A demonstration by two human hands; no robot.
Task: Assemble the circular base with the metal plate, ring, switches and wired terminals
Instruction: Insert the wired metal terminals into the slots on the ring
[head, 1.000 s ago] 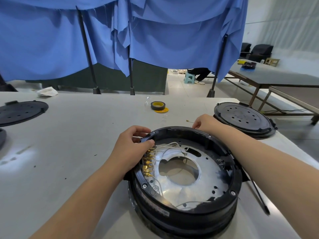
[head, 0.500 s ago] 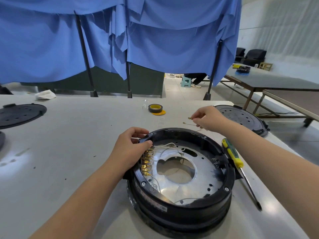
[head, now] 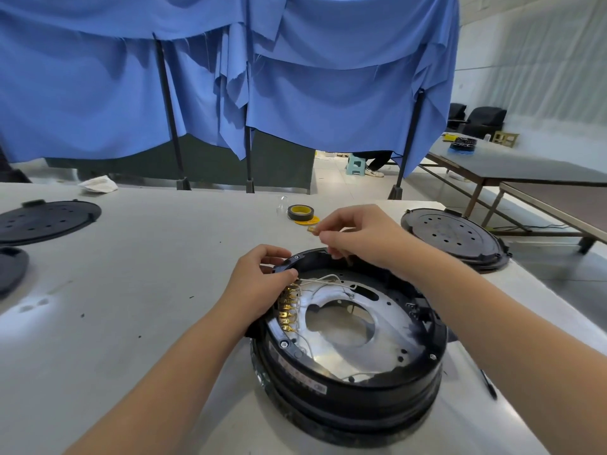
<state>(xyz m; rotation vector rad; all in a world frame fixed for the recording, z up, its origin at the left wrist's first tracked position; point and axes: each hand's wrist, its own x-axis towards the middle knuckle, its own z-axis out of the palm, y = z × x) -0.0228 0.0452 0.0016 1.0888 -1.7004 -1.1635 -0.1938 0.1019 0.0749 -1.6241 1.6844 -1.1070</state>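
One black round base (head: 348,385) sits low and right of centre in the frame, on a pale table (head: 131,290). Inside it lies a shiny metal plate (head: 387,343) with a large hole in the middle. A row of gold terminals (head: 286,307) runs along the base's inner left rim, with thin white wires (head: 323,280) trailing across the plate.

The left hand (head: 259,287) grips the base's upper left rim, fingers curled over the outside and thumb pressed on the inner edge, just above the terminal row. The right hand (head: 358,238) hovers above the base's far rim, its fingers curled, pinching a small gold terminal (head: 311,229) that sticks out to the left of the fingertips.

Just beyond the right hand, a tape roll (head: 300,212) rests on a yellow disc on the table. A black round lid (head: 455,236) lies at the table's right edge, near the base. Another black lid (head: 46,220) lies at the far left, with the edge of a third dark piece (head: 11,267) below it. A dark tool tip (head: 488,384) shows under the right forearm. Crumpled white cloth (head: 98,184) sits at the table's far edge, upper left. Blue drapes (head: 295,93) hang across the top of the frame, and a second table (head: 525,169) stands at the upper right.
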